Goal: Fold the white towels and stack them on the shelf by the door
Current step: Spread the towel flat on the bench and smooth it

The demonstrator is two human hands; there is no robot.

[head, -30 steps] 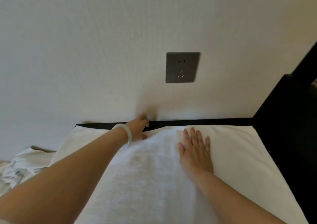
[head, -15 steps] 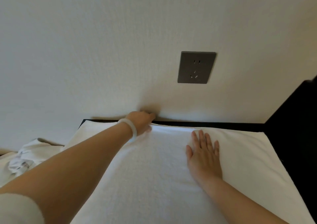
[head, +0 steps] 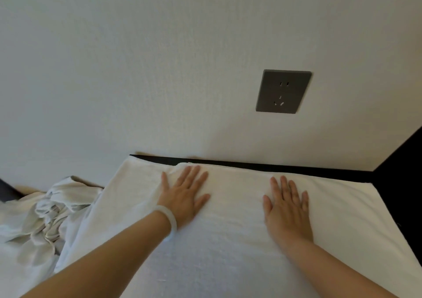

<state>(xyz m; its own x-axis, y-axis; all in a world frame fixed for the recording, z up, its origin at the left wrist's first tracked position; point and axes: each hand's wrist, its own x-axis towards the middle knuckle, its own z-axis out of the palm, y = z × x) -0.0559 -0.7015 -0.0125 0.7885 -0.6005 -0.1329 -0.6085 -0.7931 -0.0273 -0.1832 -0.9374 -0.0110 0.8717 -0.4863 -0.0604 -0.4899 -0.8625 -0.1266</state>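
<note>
A white towel [head: 228, 240] lies spread flat over a dark surface [head: 262, 166] that runs along the wall. My left hand [head: 186, 193], with a pale bangle on the wrist, presses flat on the towel near its far edge, fingers straight and spread. My right hand [head: 287, 206] lies flat on the towel further right, fingers straight too. A small fold of towel is bunched just beyond my left fingertips. Neither hand grips anything.
A crumpled heap of pale cloth [head: 45, 215] lies to the left of the towel. A grey wall socket [head: 283, 91] sits on the wall above. A dark upright panel [head: 404, 172] closes off the right side.
My left hand let go of the towel's far edge, drew back and now lies flat on it. My right hand stays flat. The camera view has swung left.
</note>
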